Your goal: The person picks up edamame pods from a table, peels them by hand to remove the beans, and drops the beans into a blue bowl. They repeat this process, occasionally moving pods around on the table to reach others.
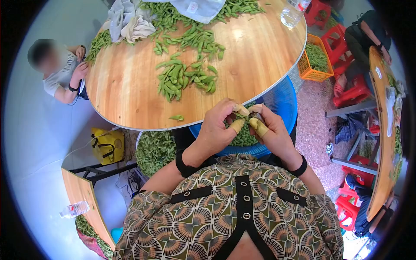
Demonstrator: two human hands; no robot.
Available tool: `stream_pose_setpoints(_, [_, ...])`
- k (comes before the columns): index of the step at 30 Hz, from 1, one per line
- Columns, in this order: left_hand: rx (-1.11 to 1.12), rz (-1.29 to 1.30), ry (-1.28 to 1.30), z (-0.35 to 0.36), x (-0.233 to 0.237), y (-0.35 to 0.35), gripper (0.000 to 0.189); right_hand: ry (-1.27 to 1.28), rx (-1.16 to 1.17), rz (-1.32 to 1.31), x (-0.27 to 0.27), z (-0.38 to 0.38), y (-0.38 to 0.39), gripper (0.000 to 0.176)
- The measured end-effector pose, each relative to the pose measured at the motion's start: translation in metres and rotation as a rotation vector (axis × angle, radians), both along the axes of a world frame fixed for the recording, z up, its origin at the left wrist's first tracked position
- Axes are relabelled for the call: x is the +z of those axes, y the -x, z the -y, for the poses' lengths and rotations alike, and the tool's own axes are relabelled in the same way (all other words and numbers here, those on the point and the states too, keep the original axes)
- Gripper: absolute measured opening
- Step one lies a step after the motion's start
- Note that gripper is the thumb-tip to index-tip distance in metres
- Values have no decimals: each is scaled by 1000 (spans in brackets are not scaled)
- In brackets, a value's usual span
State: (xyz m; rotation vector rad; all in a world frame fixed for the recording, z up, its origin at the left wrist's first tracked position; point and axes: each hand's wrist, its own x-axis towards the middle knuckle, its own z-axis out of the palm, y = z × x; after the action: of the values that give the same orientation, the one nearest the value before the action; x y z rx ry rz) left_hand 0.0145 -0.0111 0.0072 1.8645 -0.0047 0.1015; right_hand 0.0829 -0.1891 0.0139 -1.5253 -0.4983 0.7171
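your left hand (219, 130) and right hand (272, 135) met just below the centre of the frame, both pinched on one soybean pod (239, 115), thumb and forefinger of each gripping an end so it lay stretched between them. yellowish finger cots (237, 125) covered the pinching fingertips, probably to spare the skin from the rough hulls and to give a surer grip. a small dark thing at your right thumb was too small to make out. you held the pod directly over the blue basket (284, 102), which stood below the near edge of the round wooden table (125, 86) and already held a green heap, so it seemed placed to catch whatever dropped from your fingers. a loose pile of pods (184, 78) lay on the table above your hands, near enough to reach, with a single stray pod (177, 117) close to the table's edge. more pods trailed toward the crumpled cloths (130, 21) at the top of the frame, and a water bottle (292, 15) stood at the upper right rim. an orange crate (318, 60) of pods sat on the floor to the right, an open sack of pods (155, 149) under the table at lower left. another person (60, 71) sat at the table's far left.
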Motion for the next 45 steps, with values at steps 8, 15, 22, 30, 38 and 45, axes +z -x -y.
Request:
stream_pose_setpoints(8, [-70, -82, 521, 3, -10, 3, 18, -69, -78, 33, -17, -3, 5, 10])
stream_pose_setpoints(15, [-103, -181, 566, 0, -8, 4, 20, 17, -108, 99, -9, -5, 4, 9])
stream_pose_setpoints(22, [-90, -136, 607, 1, -5, 3, 19, 21, -154, 470, -10, -9, 7, 9])
stream_pose_setpoints(30, [-51, -116, 355, 3, -12, 10, 20, -204, -39, -475, -9, -1, 4, 4])
stream_pose_setpoints(38, [73, -125, -261, -51, 39, 77, 9, 114, 241, 338, -14, -18, 9, 8])
stream_pose_setpoints(45, [305, -295, -838, -124, 45, 118, 13, 484, 292, 658, -57, -1, -2, 18])
